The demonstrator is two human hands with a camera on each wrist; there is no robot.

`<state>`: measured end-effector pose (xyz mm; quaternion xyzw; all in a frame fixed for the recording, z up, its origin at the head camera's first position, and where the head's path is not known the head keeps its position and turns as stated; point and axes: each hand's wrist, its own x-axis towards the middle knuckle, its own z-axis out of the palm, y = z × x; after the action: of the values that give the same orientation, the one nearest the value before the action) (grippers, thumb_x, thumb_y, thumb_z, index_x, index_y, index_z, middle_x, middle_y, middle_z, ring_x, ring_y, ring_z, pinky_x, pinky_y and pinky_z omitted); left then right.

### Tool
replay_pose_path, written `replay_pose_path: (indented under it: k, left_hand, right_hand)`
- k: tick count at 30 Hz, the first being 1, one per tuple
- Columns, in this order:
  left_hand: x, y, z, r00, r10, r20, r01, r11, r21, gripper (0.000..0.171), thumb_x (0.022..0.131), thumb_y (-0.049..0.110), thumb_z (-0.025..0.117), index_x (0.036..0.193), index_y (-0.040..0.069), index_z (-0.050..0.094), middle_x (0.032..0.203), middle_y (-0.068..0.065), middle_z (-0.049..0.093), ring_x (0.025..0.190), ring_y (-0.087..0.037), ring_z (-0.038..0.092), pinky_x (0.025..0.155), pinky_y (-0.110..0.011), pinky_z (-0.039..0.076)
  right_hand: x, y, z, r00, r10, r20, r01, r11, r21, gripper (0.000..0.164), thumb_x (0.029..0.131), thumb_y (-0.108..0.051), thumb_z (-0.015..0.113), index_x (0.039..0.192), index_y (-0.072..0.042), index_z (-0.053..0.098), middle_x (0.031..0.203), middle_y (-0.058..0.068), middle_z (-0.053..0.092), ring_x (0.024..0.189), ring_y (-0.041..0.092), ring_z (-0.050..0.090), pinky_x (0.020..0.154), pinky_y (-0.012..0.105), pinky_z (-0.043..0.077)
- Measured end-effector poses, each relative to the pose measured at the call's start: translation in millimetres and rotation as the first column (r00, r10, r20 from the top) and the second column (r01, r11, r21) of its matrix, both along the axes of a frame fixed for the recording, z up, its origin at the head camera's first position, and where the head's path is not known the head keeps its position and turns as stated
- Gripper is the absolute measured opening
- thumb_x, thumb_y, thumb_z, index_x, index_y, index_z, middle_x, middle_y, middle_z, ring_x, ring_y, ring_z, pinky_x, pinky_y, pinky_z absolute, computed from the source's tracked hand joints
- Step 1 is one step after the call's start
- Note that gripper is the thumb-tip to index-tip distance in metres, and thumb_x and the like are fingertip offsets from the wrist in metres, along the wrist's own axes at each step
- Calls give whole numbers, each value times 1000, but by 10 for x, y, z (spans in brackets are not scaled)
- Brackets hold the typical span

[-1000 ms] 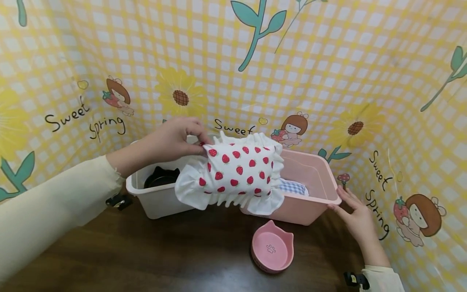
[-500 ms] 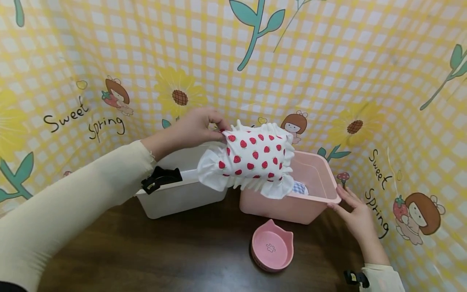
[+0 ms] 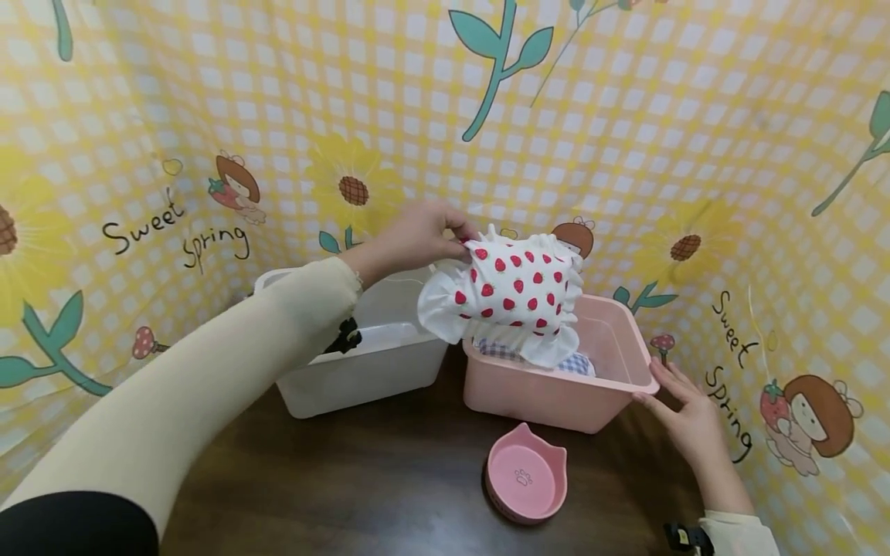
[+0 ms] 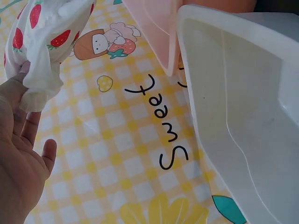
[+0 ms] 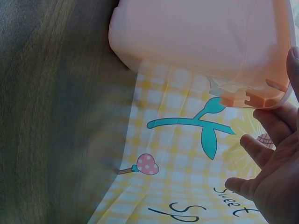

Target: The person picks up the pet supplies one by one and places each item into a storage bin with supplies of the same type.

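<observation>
My left hand [image 3: 424, 235] pinches a corner of a white ruffled cloth piece [image 3: 518, 289] with a red strawberry print. The cloth hangs above the left part of a pink bin [image 3: 549, 398], partly covering its opening. Inside that bin lies a blue-and-white checked cloth [image 3: 577, 364], partly hidden. With thumb and fingers, my right hand [image 3: 684, 421] holds the bin's right front corner at the rim. In the left wrist view, the strawberry cloth [image 4: 44, 42] is between the fingers of my left hand [image 4: 23, 158]. The right wrist view has my right hand [image 5: 275, 163] at the pink rim.
To the left of the pink bin stands a white bin [image 3: 368, 386], partly behind my left sleeve. A pink cat-eared bowl [image 3: 526, 479] with a paw print sits in front on the dark wooden table [image 3: 348, 471]. A yellow checked sheet [image 3: 389, 93] hangs behind and at the sides.
My left hand has carried the strawberry cloth rightward, from between the bins to over the pink bin. The black bowl seen earlier in the white bin is now hidden by my sleeve.
</observation>
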<state>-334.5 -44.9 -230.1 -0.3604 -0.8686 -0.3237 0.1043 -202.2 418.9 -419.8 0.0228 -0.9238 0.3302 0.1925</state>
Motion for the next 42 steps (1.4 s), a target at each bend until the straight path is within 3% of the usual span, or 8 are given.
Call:
replay_pose_path:
  k: [5, 13, 18, 21, 27, 35, 42]
  left_hand:
    - [-118, 190, -26, 997, -41, 69, 38, 999, 36, 13, 84, 10, 83, 94, 19, 82, 94, 8, 77, 96, -8, 66, 89, -29, 52]
    - [-262, 412, -163, 990, -86, 114, 79, 994, 70, 14, 82, 7, 85, 93, 15, 81, 90, 5, 77, 92, -10, 68, 85, -27, 53]
    - [-339, 526, -240, 992, -48, 120, 39, 996, 78, 15, 81, 11, 87, 92, 19, 80, 88, 9, 77, 93, -9, 67, 85, -26, 51]
    - [-377, 598, -283, 988, -59, 141, 48, 996, 79, 15, 82, 12, 87, 94, 19, 80, 89, 8, 76, 94, -12, 68, 83, -26, 52]
    - [-414, 739, -362, 978, -71, 197, 48, 992, 116, 16, 82, 7, 86, 94, 14, 80, 89, 4, 76, 94, -15, 69, 81, -25, 54]
    - [-452, 984, -498, 980, -67, 190, 55, 996, 69, 17, 81, 6, 86, 96, 13, 79, 90, 4, 76, 88, -10, 68, 80, -23, 53]
    - [-472, 1107, -654, 963, -86, 254, 64, 994, 94, 20, 81, 5, 86, 98, 10, 78, 91, 1, 76, 87, -12, 69, 80, -23, 53]
  right_hand:
    - [19, 5, -7, 1000, -2, 0, 2, 1000, -3, 69, 91, -36, 79, 150, -15, 51, 151, 21, 48, 146, 46, 35, 123, 63, 9]
    - [25, 15, -40, 1000, -11, -17, 11, 1000, 14, 68, 89, -34, 80, 148, -14, 53, 149, 21, 50, 144, 47, 38, 123, 62, 10]
    - [32, 15, -41, 1000, -10, -22, 10, 1000, 4, 67, 90, -32, 80, 148, -14, 53, 149, 21, 50, 145, 45, 37, 123, 62, 9]
    - [28, 7, -30, 1000, -12, -19, 12, 1000, -1, 67, 90, -32, 80, 148, -13, 53, 150, 21, 50, 145, 45, 37, 123, 63, 10]
    - [19, -25, 1, 1000, -10, 7, 10, 1000, -3, 69, 90, -36, 79, 150, -16, 51, 151, 20, 48, 146, 45, 36, 122, 64, 10]
    - [30, -22, 2, 1000, -27, 7, 27, 1000, 4, 67, 90, -35, 79, 149, -15, 53, 153, 22, 46, 146, 45, 37, 123, 62, 12]
    - [35, -36, 10, 999, -39, 16, 39, 999, 5, 67, 91, -37, 79, 149, -16, 54, 154, 22, 45, 146, 46, 37, 120, 66, 16]
